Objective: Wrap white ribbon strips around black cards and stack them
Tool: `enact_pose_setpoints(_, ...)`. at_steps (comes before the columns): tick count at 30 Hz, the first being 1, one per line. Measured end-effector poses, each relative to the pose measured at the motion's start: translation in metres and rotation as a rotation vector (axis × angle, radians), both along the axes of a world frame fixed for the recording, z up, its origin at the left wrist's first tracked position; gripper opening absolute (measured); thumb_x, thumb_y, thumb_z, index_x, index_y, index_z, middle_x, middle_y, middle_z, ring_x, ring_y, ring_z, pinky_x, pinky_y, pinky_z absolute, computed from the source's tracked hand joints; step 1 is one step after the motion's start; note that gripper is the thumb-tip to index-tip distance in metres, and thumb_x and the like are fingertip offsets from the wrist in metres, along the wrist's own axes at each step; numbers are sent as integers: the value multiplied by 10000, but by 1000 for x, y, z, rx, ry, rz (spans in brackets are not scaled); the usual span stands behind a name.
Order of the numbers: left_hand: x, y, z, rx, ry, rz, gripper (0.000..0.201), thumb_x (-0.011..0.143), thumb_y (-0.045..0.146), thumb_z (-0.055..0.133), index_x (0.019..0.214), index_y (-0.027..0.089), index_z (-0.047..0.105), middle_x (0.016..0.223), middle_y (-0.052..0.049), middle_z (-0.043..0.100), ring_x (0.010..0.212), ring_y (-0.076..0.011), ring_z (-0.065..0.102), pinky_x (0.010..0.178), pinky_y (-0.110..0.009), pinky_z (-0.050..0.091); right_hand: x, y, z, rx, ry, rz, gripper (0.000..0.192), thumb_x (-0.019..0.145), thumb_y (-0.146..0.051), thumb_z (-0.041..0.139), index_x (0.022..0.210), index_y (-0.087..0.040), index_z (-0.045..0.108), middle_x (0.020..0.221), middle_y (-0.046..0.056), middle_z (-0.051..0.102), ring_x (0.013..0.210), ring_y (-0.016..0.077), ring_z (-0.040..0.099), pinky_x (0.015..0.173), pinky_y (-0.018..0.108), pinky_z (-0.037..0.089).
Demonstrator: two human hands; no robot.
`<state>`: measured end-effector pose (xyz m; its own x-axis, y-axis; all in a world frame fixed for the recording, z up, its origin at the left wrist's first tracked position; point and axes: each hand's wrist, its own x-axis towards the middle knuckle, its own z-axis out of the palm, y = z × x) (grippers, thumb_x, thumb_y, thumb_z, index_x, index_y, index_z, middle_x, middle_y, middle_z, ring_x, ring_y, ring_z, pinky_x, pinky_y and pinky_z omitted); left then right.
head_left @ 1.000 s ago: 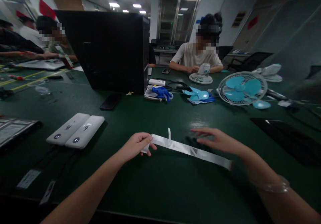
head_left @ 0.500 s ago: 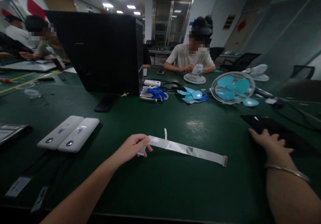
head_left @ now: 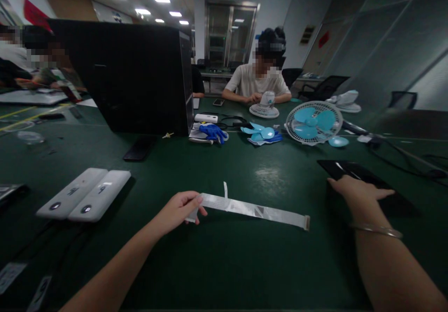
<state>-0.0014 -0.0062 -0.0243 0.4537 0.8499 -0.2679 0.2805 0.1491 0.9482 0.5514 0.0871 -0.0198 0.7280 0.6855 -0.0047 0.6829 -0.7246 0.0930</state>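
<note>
A flat white ribbon cable [head_left: 245,206] with a small pull tab stretches rightward from my left hand [head_left: 184,208]. The thumb and fingers of that hand pinch its left end, and a folded bit hangs below them. At the far end a connector [head_left: 307,223] lies low over the green table. My right hand [head_left: 359,190] rests over a thin, glossy black panel [head_left: 399,204], palm down. Its thumb points left and an outer finger stretches right; the middle fingers are mostly hidden behind the hand. A metal bangle circles the right wrist.
Two white power banks [head_left: 101,195] with cables lie at left, near a dark phone [head_left: 139,149]. A big black case [head_left: 122,74] stands behind. Blue-white gloves [head_left: 212,132], light-blue fan blades [head_left: 259,131] and a fan [head_left: 313,121] line the back. A person [head_left: 257,81] sits opposite.
The view has shifted slightly to the right. My right hand has turned over the black panel, and fewer of its spread fingers show. My left hand keeps its pinch on the ribbon cable.
</note>
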Motion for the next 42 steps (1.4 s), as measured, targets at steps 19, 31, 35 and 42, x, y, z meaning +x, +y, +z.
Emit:
enact_pose_setpoints(19, 2, -7, 7, 69, 134, -142, 311, 834, 466, 598, 784, 159, 608, 736, 7, 600, 667, -125, 553, 626, -257, 427, -24, -11, 3, 60, 28, 172, 876, 819, -726, 378, 1449, -117, 348, 1359, 306, 382, 1267, 471, 333, 1016, 605, 157)
enact_pose_setpoints(31, 3, -12, 13, 124, 181, -381, 271, 854, 407, 576, 758, 164, 647, 696, 15, 585, 629, -109, 523, 581, -232, 379, -175, -13, -3, 30, 59, 962, 831, 814, -701, 451, 1511, -336, 184, 1415, 126, 415, 1311, 369, 341, 1053, 668, 115)
enact_pose_setpoints(35, 2, -13, 15, 188, 225, -411, 293, 847, 409, 575, 734, 152, 661, 639, 17, 563, 574, -97, 490, 521, -216, 348, -231, -45, 6, 44, 214, 1377, 811, 838, -652, 488, 1515, -368, 145, 1432, 109, 388, 1327, 326, 337, 1087, 654, 81)
enact_pose_setpoints(42, -3, -13, 19, 129, 233, -463, 299, 847, 416, 573, 746, 152, 670, 629, 5, 587, 532, -90, 509, 481, -200, 354, -269, -77, 23, -95, 542, 1649, 883, 787, -551, 639, 1512, -362, 172, 1482, 53, 328, 1359, 283, 281, 1134, 587, 111)
